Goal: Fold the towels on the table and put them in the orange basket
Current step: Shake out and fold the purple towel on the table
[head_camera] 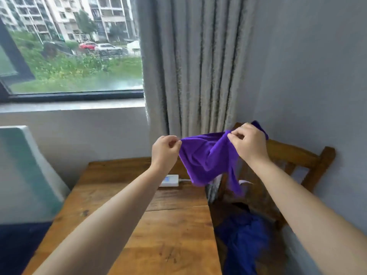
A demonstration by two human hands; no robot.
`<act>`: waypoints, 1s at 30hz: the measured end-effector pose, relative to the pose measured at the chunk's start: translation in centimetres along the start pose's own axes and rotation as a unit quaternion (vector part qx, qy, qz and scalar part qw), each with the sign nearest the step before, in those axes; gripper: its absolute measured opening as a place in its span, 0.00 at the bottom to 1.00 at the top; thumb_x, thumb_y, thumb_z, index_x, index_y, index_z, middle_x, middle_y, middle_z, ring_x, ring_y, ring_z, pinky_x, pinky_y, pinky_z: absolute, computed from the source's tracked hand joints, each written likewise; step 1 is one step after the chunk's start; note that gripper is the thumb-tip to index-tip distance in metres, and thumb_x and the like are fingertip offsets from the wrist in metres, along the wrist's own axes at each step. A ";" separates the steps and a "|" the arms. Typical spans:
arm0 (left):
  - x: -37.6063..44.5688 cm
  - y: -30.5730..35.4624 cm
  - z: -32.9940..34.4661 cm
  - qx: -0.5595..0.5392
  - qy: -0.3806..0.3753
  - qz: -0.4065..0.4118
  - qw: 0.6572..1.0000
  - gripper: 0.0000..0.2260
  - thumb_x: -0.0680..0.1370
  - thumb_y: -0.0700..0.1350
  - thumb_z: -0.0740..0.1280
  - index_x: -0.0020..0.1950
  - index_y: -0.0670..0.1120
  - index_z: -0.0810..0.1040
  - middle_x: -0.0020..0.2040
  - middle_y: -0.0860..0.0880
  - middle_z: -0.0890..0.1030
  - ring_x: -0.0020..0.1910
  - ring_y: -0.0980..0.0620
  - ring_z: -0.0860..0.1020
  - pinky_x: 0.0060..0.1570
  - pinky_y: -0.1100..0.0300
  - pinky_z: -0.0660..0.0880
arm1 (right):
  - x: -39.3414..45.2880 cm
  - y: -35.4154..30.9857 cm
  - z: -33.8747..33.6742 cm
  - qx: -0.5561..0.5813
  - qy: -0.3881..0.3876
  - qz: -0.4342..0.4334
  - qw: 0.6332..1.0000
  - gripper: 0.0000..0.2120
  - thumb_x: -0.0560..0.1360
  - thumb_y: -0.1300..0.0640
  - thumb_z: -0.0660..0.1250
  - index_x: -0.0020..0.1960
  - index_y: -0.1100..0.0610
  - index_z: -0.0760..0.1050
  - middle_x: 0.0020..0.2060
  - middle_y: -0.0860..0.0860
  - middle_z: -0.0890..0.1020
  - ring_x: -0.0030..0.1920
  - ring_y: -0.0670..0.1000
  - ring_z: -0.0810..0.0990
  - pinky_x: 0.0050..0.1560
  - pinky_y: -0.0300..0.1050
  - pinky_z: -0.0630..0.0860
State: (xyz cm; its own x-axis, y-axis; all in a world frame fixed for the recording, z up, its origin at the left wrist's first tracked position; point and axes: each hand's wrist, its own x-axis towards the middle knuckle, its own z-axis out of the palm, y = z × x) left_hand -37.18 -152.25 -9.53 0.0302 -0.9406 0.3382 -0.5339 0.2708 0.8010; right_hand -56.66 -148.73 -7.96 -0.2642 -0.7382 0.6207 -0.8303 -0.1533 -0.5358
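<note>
The thin purple cloth towel (206, 157) hangs in the air above the wooden worktop's (158, 225) far right corner, limp and creased, likely light and floppy. The left hand (164, 147) and right hand (246, 143) pinch its top edge; corners look the best hold.

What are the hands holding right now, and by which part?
Both hold the purple towel in the air: left hand pinches one top corner, right hand pinches the top edge near the other.

Purple towel (206, 161) aloft, crumpled, hanging above table (168, 225)
</note>
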 end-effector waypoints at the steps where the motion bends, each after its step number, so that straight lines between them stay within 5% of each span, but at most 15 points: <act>1: -0.6 -0.8 -1.9 -0.001 0.010 -0.003 1.000 0.07 0.75 0.38 0.65 0.47 0.38 0.81 0.43 0.40 0.78 0.45 0.45 0.75 0.44 0.64 0.65 | -0.6 -1.8 0.5 0.008 0.000 0.000 1.000 0.07 0.69 0.66 0.68 0.35 0.69 0.79 0.36 0.65 0.80 0.41 0.63 0.77 0.43 0.51 0.70; 6: -3.5 -5.0 -12.2 0.008 0.051 -0.039 0.998 0.07 0.76 0.39 0.64 0.47 0.38 0.80 0.47 0.37 0.80 0.49 0.41 0.77 0.52 0.54 0.73 | -4.5 -10.9 3.6 0.110 -0.055 0.030 0.992 0.07 0.70 0.66 0.67 0.35 0.68 0.79 0.35 0.63 0.78 0.39 0.56 0.74 0.40 0.43 0.63; 10: -5.5 -8.3 -18.3 0.039 0.069 -0.050 0.996 0.07 0.75 0.38 0.64 0.46 0.37 0.80 0.45 0.38 0.82 0.47 0.41 0.78 0.48 0.55 0.72 | -6.3 -16.1 6.9 0.225 -0.134 0.123 0.957 0.13 0.68 0.65 0.68 0.26 0.58 0.73 0.26 0.49 0.72 0.36 0.50 0.71 0.37 0.42 0.66; 16: -6.1 -14.2 -24.4 0.021 0.114 -0.136 0.984 0.06 0.76 0.37 0.64 0.46 0.37 0.80 0.39 0.46 0.78 0.42 0.50 0.74 0.46 0.60 0.69 | -6.7 -20.0 13.3 0.267 -0.196 0.182 0.926 0.17 0.68 0.64 0.67 0.23 0.53 0.72 0.24 0.49 0.73 0.29 0.48 0.70 0.31 0.40 0.66; 23: -0.8 -19.9 -27.6 0.009 0.158 -0.197 0.968 0.06 0.76 0.37 0.64 0.47 0.36 0.79 0.36 0.47 0.76 0.42 0.50 0.73 0.42 0.61 0.71 | -4.6 -23.1 22.4 0.321 -0.217 0.244 0.889 0.16 0.68 0.65 0.67 0.23 0.53 0.72 0.23 0.50 0.73 0.28 0.49 0.70 0.37 0.45 0.70; 25: 1.4 -20.9 -27.9 -0.016 0.183 -0.214 0.959 0.04 0.76 0.38 0.63 0.45 0.40 0.78 0.33 0.49 0.75 0.41 0.49 0.73 0.37 0.64 0.70 | -2.9 -23.4 24.4 0.352 -0.206 0.257 0.876 0.15 0.70 0.65 0.66 0.26 0.54 0.72 0.20 0.47 0.74 0.25 0.46 0.72 0.33 0.37 0.72; 27: 3.6 -21.9 -28.4 -0.019 0.218 -0.213 0.952 0.05 0.76 0.39 0.63 0.46 0.39 0.78 0.37 0.46 0.77 0.43 0.48 0.75 0.43 0.59 0.72 | -1.2 -23.8 26.0 0.377 -0.180 0.265 0.869 0.15 0.71 0.64 0.66 0.28 0.53 0.73 0.15 0.43 0.73 0.19 0.40 0.71 0.23 0.29 0.68; 30: 5.5 -23.5 -29.4 -0.012 0.271 -0.180 0.946 0.07 0.77 0.39 0.63 0.48 0.37 0.78 0.42 0.44 0.79 0.43 0.48 0.76 0.48 0.57 0.72 | 0.6 -24.4 27.8 0.408 -0.152 0.262 0.861 0.14 0.72 0.65 0.66 0.30 0.54 0.74 0.14 0.42 0.73 0.19 0.39 0.70 0.22 0.30 0.67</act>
State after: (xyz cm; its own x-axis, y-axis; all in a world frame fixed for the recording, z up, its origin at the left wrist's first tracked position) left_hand 0.38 -157.81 -11.99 0.6382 -0.7313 0.2406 -0.3880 -0.0356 0.9210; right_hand -22.91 -163.69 -10.44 -0.2551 -0.9651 0.0587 0.0176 -0.0653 -0.9977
